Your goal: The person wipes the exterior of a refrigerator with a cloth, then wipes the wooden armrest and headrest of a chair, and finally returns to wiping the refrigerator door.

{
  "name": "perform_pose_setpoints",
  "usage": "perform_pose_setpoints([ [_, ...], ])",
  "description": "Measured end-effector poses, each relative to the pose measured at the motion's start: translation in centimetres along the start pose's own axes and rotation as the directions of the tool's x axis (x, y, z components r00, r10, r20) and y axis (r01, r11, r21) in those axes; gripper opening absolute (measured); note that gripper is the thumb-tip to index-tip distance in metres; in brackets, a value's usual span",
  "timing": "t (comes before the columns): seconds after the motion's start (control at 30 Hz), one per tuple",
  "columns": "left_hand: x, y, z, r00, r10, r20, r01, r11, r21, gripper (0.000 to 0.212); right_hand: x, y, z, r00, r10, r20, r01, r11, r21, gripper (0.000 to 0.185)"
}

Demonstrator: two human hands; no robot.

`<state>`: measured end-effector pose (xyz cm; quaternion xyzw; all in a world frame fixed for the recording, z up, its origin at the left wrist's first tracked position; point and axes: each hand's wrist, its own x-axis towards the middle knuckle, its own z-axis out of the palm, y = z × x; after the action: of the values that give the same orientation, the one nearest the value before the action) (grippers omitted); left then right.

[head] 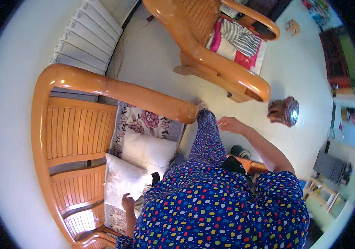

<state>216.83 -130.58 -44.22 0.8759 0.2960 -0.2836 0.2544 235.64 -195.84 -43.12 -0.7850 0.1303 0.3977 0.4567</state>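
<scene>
My left hand (128,201) hangs beside the sofa seat, its fingers loosely curled and apart with nothing seen in them. It is nearest to a pale cushion (123,177) leaning on the slatted wooden sofa back (77,130). Another pale cushion (149,147) lies on the floral seat cover (150,119). In front and to the right, my right hand (232,125) is held out over the floor beside my patterned trouser leg (208,140). Its fingers are bent and slightly apart, and no object shows in them. The rounded sofa armrest (127,91) ends close to my leg.
A wooden armchair (208,59) ahead holds folded cloths, with a striped cloth (238,32) on top. A dark wooden stump-like stool (284,111) stands right. Near my right side sits a dark green cylindrical object (240,152). A white radiator (85,39) lines the wall.
</scene>
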Motion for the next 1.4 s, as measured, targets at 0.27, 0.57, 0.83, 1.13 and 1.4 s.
perform_pose_setpoints([
  [0.27,3.4,18.9,11.7,0.993,0.088,0.076,-0.068,0.970,-0.234,0.034,10.5,1.9,-2.8,0.983,0.029,0.182,0.119,0.653,-0.748,0.025],
  [0.57,7.6,33.8,21.4,0.902,-0.082,0.423,0.135,0.986,-0.097,0.079,15.3,-0.5,1.4,0.901,0.125,0.416,0.190,0.748,-0.636,0.034],
  [0.83,8.0,34.1,25.0,0.858,0.074,0.509,0.363,0.613,-0.702,0.080,15.7,-1.9,5.6,0.947,-0.133,0.293,0.279,0.795,-0.539,0.081],
  [1.13,4.8,36.2,24.3,0.864,0.120,0.490,0.333,0.593,-0.733,0.062,14.0,-3.5,4.1,0.900,0.024,0.435,0.179,0.890,-0.420,0.082],
  [1.4,5.6,34.7,27.3,0.912,0.201,0.357,0.181,0.583,-0.792,0.076,13.8,-3.9,4.0,0.943,0.046,0.330,0.117,0.883,-0.455,0.078],
])
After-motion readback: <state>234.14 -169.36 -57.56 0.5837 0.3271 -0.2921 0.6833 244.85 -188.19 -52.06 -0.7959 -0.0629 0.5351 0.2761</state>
